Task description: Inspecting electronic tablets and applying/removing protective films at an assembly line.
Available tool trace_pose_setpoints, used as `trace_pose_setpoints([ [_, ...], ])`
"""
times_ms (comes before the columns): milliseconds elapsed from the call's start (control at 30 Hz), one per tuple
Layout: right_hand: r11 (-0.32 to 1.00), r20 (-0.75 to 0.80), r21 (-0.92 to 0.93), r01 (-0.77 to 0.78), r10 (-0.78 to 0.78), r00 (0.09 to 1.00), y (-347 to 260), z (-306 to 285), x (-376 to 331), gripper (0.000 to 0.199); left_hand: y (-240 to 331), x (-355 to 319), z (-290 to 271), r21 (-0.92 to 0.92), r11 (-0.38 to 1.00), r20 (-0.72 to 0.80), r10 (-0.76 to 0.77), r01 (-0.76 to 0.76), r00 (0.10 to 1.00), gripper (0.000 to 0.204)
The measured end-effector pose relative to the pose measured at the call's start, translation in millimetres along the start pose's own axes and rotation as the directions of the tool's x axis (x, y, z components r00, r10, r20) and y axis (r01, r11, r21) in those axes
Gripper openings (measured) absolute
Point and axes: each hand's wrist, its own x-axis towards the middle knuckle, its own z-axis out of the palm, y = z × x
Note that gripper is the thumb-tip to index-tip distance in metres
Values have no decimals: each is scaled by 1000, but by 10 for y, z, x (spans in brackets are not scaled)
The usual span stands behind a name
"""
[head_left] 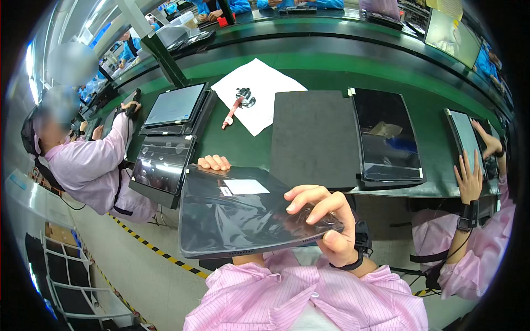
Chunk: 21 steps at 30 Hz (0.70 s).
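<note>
A dark tablet [221,220] in clear wrinkled film is held up in front of my chest, its back with a white label [247,186] facing up. My left hand [214,163] grips its far left edge; only the fingertips show, the rest lies hidden beneath. At the right end my right hand [326,218] is closed round the corner, thumb on the near edge and fingers on the filmed back. Beyond it on the bench lies a dark grey foam pad [314,138], with a black-screened tablet [387,135] to its right.
A white sheet [259,83] bears a red-handled tool [233,113] and small black parts. Stacked tablets [175,105] stand at left on the green bench [237,146]. Co-workers in pink sit on both sides; one's hands [471,175] touch a tablet at right.
</note>
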Motion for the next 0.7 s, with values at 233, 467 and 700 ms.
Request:
trace_pose_setpoints([
  [233, 996, -14, 73, -47, 48, 999, 23, -66, 32, 29, -70, -30, 6, 35, 999, -34, 35, -34, 999, 33],
  [467, 939, -123, 329, -105, 153, 981, -18, 20, 127, 30, -70, -52, -162, -138, 990, 37, -4, 10, 999, 24],
  [700, 915, -33, -397, 67, -88, 996, -9, -400, 564, 49, -151, 133, 542, 108, 989, -648, -5, 99, 761, 41],
])
